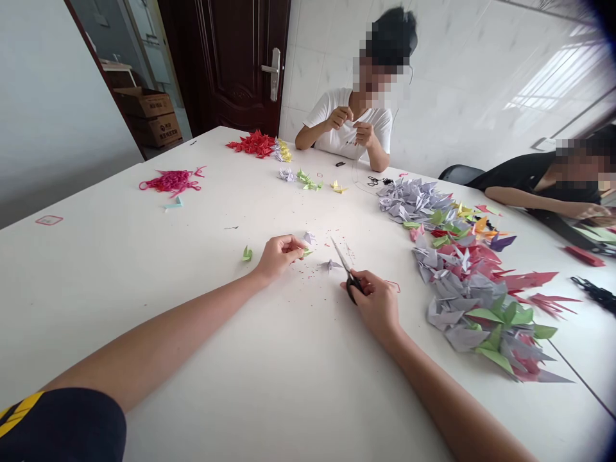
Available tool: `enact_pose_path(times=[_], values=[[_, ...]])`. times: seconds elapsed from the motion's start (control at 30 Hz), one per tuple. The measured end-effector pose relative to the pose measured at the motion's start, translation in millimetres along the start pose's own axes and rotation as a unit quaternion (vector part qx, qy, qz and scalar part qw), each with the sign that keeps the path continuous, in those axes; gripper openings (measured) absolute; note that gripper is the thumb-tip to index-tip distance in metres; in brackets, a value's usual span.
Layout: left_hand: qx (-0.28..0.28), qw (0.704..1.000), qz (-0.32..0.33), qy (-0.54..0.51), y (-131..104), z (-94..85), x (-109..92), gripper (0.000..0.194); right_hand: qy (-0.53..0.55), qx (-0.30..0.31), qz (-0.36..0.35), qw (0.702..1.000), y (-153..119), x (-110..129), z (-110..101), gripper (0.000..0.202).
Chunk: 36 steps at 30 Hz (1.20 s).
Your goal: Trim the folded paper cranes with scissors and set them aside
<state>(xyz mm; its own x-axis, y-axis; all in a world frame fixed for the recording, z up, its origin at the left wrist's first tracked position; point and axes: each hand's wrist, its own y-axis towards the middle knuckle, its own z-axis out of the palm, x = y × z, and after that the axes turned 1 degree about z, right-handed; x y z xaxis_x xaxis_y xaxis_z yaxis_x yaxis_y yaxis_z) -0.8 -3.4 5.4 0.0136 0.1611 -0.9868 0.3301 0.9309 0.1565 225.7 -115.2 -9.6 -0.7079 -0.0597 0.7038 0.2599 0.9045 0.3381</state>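
Observation:
My left hand (282,258) pinches a small green origami crane (307,253) between thumb and fingers, just above the white table. In my right hand (378,301) is a pair of scissors (351,273) with black handles, its blades pointing up and to the left. A grey-lilac paper crane (330,265) lies between the two hands, and another pale crane (309,238) sits right behind my left fingertips. Left of that hand stands a separate green crane (247,253). Tiny paper scraps (308,276) are scattered around the cranes.
A big heap of folded cranes (462,276) runs along the right side of the table (202,372). Red cranes (255,144) and a pink tangle (173,181) lie farther back. Across sits a person in white (346,119); another person in black (539,179) works at right.

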Motion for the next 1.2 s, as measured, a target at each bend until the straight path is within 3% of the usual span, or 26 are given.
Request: enact_pose_path(times=[0.1, 0.37, 1.2], values=[[0.005, 1.0, -0.005, -0.012, -0.1, -0.2, -0.2, 0.019, 0.063, -0.013, 0.031, 0.997, 7.8, -6.1, -2.2, 0.03], [-0.014, 1.0, -0.006, -0.025, 3.1, 0.1, -0.4, 0.034, 0.019, 0.035, -0.092, 0.995, 0.2, 5.9, -0.3, 0.023], [-0.017, 1.0, -0.016, -0.02, 4.0, -0.8, 1.8, 0.031, 0.017, 0.08, -0.104, 0.991, 2.4, 6.7, -2.4, 0.024]])
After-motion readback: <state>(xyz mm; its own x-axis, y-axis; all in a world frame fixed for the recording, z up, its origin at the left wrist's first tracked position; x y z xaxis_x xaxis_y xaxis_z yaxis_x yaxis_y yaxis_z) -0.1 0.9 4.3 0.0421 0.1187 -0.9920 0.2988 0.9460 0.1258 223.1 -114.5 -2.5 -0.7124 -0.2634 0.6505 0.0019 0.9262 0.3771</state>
